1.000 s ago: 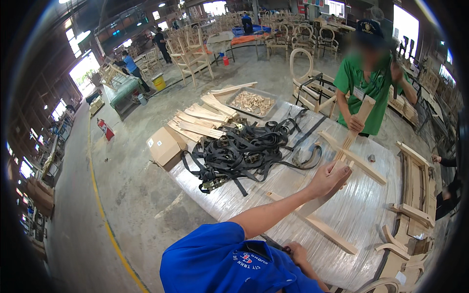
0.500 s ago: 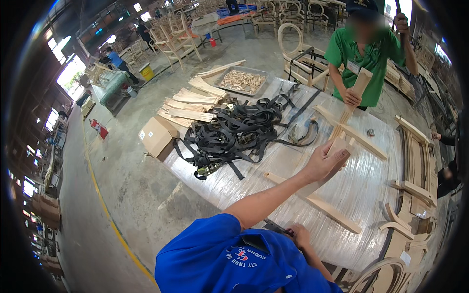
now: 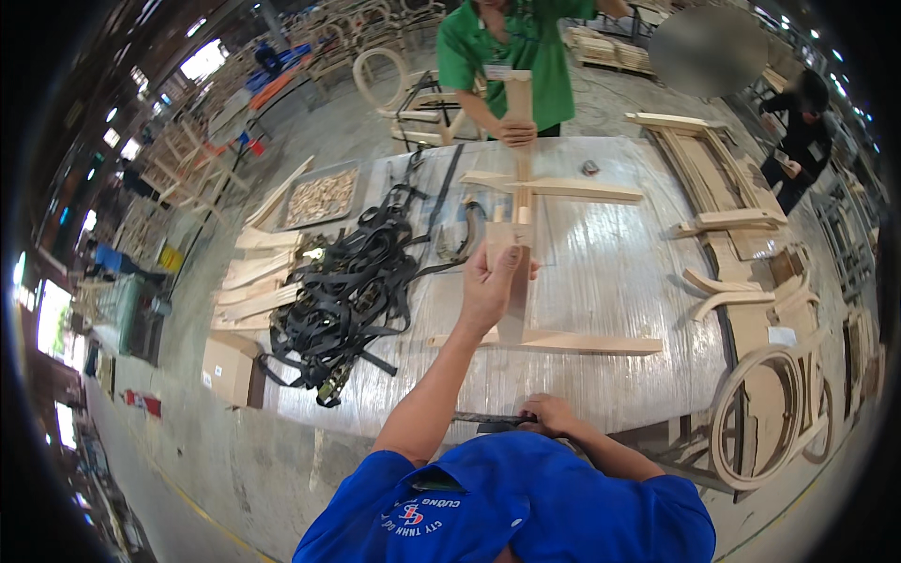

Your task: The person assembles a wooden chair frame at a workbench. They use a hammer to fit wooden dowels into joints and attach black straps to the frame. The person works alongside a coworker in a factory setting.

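Observation:
My left hand [image 3: 490,289] is closed on the near end of a pale wooden chair part [image 3: 508,235], thumb on top, over the middle of the table. At the part's far end, a person in a green shirt [image 3: 554,70] grips it with one hand [image 3: 515,131]; the other arm is raised, its hand cut off by the upper edge. My right hand [image 3: 549,413] is at the table's near edge, fingers curled beside a dark object [image 3: 488,421] too hidden to name. One wooden rail [image 3: 587,191] lies beyond my left hand, another [image 3: 591,343] nearer me.
Left of my arm lies a tangle of black ratchet straps [image 3: 347,281]. Past it are wooden slats [image 3: 258,272], a tray of dowels [image 3: 321,197] and a cardboard box [image 3: 231,368]. Curved wooden parts [image 3: 732,293] and a round frame [image 3: 751,418] stand at the right.
My view has swung to the right, so the table now sits more squarely ahead. My left hand keeps its grip on the chair part. The tool in the other person's raised hand has left the view.

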Tool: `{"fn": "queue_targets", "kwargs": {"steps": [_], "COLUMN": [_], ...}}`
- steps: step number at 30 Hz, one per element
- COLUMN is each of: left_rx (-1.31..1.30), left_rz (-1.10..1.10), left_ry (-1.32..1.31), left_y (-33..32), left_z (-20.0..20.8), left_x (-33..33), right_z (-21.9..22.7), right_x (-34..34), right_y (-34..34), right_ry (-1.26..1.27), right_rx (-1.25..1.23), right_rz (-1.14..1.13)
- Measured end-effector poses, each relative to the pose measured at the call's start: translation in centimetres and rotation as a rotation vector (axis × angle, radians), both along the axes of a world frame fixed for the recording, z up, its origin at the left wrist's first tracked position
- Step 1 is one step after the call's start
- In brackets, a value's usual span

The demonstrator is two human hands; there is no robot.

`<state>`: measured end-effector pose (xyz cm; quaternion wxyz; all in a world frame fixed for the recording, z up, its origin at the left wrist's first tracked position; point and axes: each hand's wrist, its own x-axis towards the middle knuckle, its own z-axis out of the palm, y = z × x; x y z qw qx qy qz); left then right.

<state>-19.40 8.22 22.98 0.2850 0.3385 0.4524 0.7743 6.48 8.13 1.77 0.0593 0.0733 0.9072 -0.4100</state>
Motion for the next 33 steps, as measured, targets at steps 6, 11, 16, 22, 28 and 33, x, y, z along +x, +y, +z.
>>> {"fn": "queue_targets", "kwargs": {"steps": [6, 11, 16, 22, 28, 33], "left_rx": [-0.025, -0.066, -0.063, -0.021, -0.034, -0.077], "left_rz": [0.007, 0.014, 0.007, 0.006, -0.012, 0.022], "left_ry": [0.079, 0.115, 0.121, 0.130, 0.137, 0.151], "left_y": [0.1, -0.5, -0.5, -0.4, -0.8, -0.8], "left_z": [0.2, -0.4, -0.8, -1.1, -1.4, -1.5], "left_x": [-0.1, 0.4, -0.1, 0.2, 0.2, 0.3], "right_z": [0.1, -1.0, -0.3, 0.0, 0.3, 0.4], "right_x": [0.5, 0.4, 0.2, 0.4, 0.2, -0.1], "right_y": [-0.1, -0.2, 0.0, -0.2, -0.3, 0.0], "right_ry": [-0.013, 0.073, 0.033, -0.003, -0.026, -0.049], "right_rx": [0.014, -0.021, -0.051, -0.006, -0.019, -0.025], "right_rz": [-0.033, -0.036, -0.053, -0.061, -0.088, -0.074]}}
